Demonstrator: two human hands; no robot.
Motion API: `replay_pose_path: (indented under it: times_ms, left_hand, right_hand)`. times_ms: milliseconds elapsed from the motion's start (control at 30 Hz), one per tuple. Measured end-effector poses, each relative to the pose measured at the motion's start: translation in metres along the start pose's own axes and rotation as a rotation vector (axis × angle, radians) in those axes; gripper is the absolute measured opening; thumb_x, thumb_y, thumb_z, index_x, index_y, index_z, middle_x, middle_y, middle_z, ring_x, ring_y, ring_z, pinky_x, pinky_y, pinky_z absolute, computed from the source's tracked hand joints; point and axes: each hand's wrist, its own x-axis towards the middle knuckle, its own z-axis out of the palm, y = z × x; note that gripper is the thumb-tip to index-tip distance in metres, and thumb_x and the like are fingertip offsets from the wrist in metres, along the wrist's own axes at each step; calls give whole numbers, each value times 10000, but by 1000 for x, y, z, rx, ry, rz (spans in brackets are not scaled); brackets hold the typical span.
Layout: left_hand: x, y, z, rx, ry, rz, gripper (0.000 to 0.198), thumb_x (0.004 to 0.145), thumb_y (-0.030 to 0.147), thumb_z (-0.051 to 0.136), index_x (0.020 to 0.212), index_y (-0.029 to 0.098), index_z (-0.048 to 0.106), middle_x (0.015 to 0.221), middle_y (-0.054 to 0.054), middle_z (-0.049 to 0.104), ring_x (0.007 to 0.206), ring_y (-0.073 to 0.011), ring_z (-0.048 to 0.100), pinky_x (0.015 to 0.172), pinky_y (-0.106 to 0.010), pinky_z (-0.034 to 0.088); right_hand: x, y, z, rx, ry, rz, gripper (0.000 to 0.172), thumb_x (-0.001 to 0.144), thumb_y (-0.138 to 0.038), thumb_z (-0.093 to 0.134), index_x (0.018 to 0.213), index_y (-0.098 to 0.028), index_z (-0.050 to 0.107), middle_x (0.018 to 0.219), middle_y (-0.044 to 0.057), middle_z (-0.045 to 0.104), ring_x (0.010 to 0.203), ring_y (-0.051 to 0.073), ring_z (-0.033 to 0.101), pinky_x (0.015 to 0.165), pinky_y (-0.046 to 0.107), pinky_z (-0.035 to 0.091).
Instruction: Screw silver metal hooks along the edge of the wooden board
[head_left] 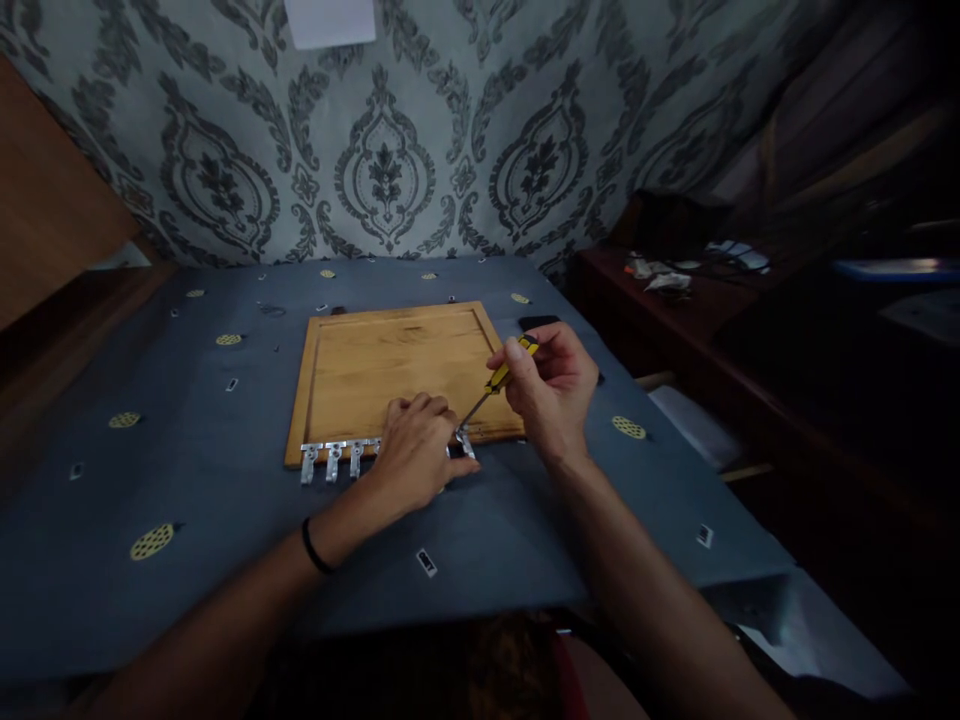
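Observation:
A wooden board [397, 350] with a raised frame lies flat, and metal hinge plates [355, 457] are lined up along its near edge. My left hand [416, 445] bears down on that edge, fingers curled over the board and thumb stretched out, bracketing the rightmost plate [466, 445]. It covers the middle of the row. Pinched in my right hand [555, 390] is a yellow and black screwdriver [497, 378]. The shaft slants down to the left, and its tip meets the rightmost plate; the screw itself is too small to make out.
A blue patterned cloth [195, 420] covers the table. Behind the right hand lies a dark flat object [540, 323]. A reddish-brown surface [637, 300] with clutter stands to the right, and a patterned curtain [382, 150] hangs behind. Small wire-like loops [271, 310] lie at the back left.

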Motion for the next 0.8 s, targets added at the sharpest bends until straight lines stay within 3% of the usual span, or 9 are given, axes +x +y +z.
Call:
replay_pose_path:
  times_ms: [267,800]
  left_hand:
    - [-1,1,1,-4,16,-4,399,790,481,866,994,171,718,1105,-83,708,1132,-298,605,923,-426,380]
    - [0,-4,6,-15,44,7,376,791,476,866,981,186,721,1082,-70,703,1120,-292,607,920,-420,384]
  right_hand:
    - [1,5,-2,-12,-19,17,487,762,-603,816,813,-236,500,640,-50,683,337,24,373,302,165,254]
    - [1,4,-2,7,0,23,497,759,-617,813,809,-231,504,640,-54,682,344,24,371,320,168,266]
